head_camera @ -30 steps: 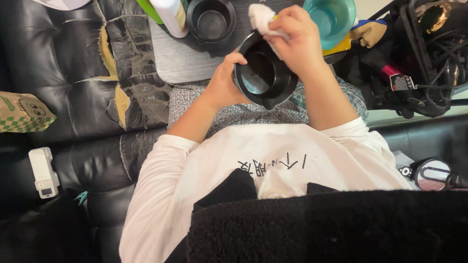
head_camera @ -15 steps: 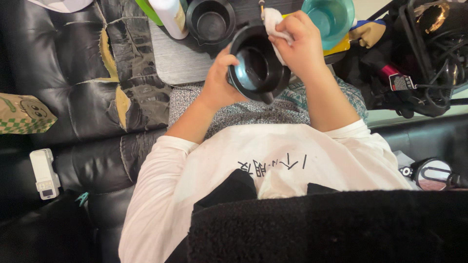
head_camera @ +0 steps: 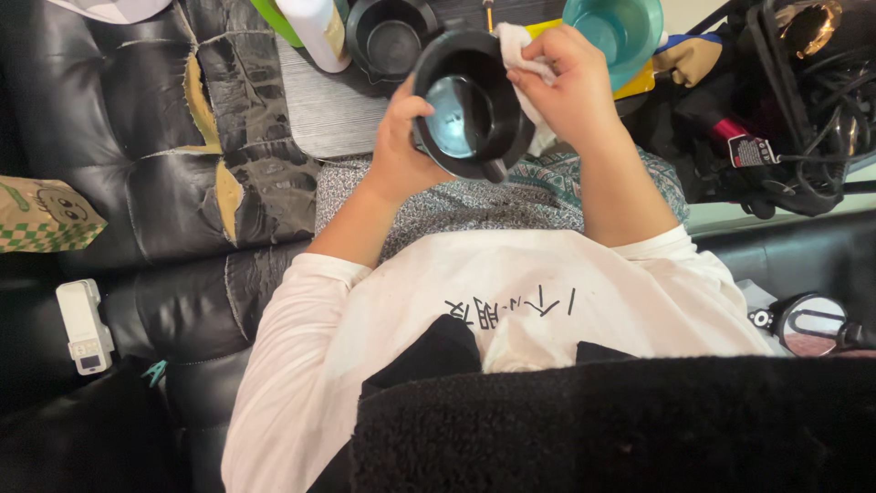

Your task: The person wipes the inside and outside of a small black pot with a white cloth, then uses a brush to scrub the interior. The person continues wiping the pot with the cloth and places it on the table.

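Black plastic bowl [head_camera: 470, 105] tilted toward camera, left hand [head_camera: 401, 137] gripping its rim. Right hand [head_camera: 566, 87] clenched on white cloth [head_camera: 518, 44], pressed against bowl's right edge.

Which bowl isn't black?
The teal bowl at the top, beyond the right hand. The held bowl and the tray's bowl are black.

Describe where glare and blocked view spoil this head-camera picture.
Head view: a pale glare patch sits inside the black bowl held between the left hand and right hand; a dark fuzzy fabric blocks the bottom edge; the sofa reads dim.
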